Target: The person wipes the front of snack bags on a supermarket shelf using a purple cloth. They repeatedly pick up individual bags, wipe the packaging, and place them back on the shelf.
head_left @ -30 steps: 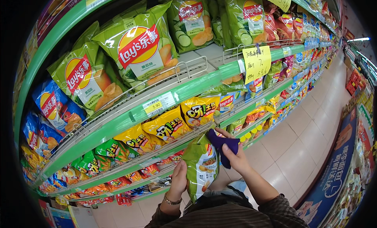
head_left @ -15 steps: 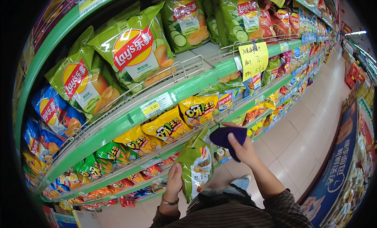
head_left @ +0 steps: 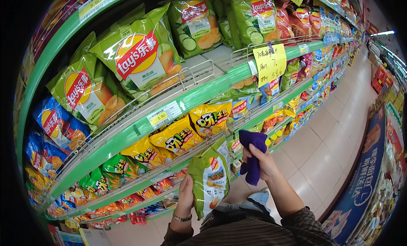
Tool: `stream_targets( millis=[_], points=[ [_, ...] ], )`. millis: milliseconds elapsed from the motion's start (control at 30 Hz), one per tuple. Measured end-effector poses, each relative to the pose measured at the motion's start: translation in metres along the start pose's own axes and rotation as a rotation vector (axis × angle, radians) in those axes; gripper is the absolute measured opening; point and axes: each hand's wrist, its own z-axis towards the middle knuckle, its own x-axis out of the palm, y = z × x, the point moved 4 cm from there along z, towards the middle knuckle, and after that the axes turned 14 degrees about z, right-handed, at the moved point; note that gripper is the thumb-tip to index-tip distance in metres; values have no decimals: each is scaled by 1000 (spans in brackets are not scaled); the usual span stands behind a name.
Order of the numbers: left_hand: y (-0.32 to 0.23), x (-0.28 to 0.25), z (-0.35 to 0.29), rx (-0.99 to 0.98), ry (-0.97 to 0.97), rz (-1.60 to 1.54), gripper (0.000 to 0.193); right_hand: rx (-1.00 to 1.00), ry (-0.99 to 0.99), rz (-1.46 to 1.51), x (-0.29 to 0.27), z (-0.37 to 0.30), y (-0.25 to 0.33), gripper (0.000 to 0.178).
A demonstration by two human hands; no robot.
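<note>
My left hand point(head_left: 185, 195) grips a green bag of potato chips point(head_left: 212, 178) by its left edge, its back panel turned up toward me. The bag hangs upright in front of my body, just off the lower shelves. To its right, my right hand point(head_left: 262, 161) is closed round a bunched purple cloth point(head_left: 251, 159), the thumb on top and folds hanging below. Cloth and bag are apart. More green chip bags point(head_left: 142, 55) stand on the upper shelf, with a bare stretch of shelf point(head_left: 203, 64) beside them.
A green shelf edge point(head_left: 127, 129) with wire rails runs across in front. Yellow snack bags point(head_left: 178, 136) fill the shelf below, blue bags point(head_left: 53, 119) stand at far left. A yellow handwritten sign point(head_left: 270, 64) hangs off the edge. The tiled aisle point(head_left: 326, 157) lies right, beside a blue display point(head_left: 356, 191).
The purple cloth has gone from spread out to bunched in my right hand, and it has moved off the bag's top edge. The bag has shifted slightly left with my left hand.
</note>
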Motion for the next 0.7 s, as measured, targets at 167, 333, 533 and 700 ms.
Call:
stream_targets(
  millis=[167,333,533,700],
  points=[
    [-7,5,-2,32,14,89,40,-126,44,-460,15,-16,13,28],
    [-3,-5,-7,154,80,401,43,-475,349,-1168,60,-22,21,32],
    [-20,4,-7,398,140,635,44,-766,423,-1598,70,-25,21,30],
    [-31,12,-6,515,107,738,43,-795,580,-1860,70,-24,28,22]
  ],
)
